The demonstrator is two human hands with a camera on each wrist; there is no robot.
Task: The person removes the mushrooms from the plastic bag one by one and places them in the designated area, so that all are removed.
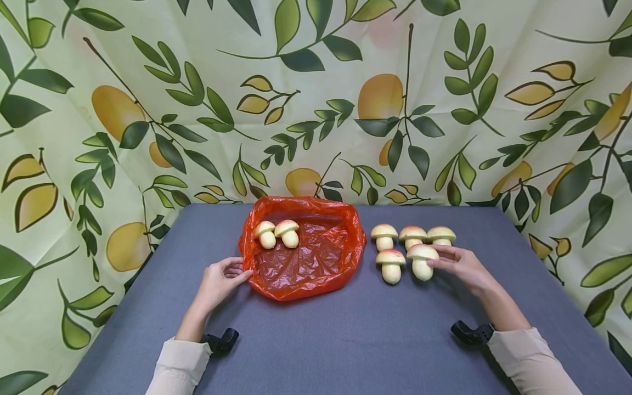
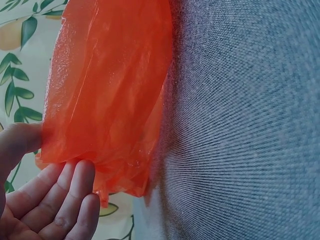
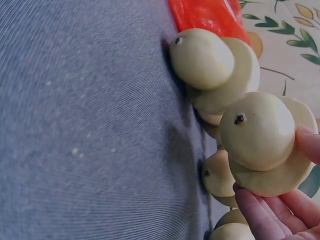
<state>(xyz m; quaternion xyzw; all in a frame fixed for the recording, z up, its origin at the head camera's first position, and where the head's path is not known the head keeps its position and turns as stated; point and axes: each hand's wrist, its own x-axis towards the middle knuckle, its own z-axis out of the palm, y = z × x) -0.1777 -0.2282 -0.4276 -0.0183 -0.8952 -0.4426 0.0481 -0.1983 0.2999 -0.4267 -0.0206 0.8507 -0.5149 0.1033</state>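
A red plastic bag [image 1: 301, 291] lies with its mouth spread open, and two mushroom-shaped pieces [image 1: 287, 233] with pinkish cap tops lie inside at its left. My left hand [image 1: 219, 282] pinches the bag's left rim between thumb and fingers; the left wrist view shows the thin red film [image 2: 110, 90] at the fingertips. On the right, my right hand [image 1: 466, 269] grips a pale mushroom [image 1: 422, 262] by its cap. In the right wrist view this mushroom [image 3: 260, 132] looks held off the cloth, a dark spot on its stem end.
Behind the held mushroom stand three more mushrooms [image 1: 412, 236] in a row, and another mushroom [image 1: 390, 266] is left of it. Everything rests on a blue-grey cloth-covered table [image 1: 326, 345]. A leaf-and-fruit patterned curtain [image 1: 316, 131] hangs along the table's back edge.
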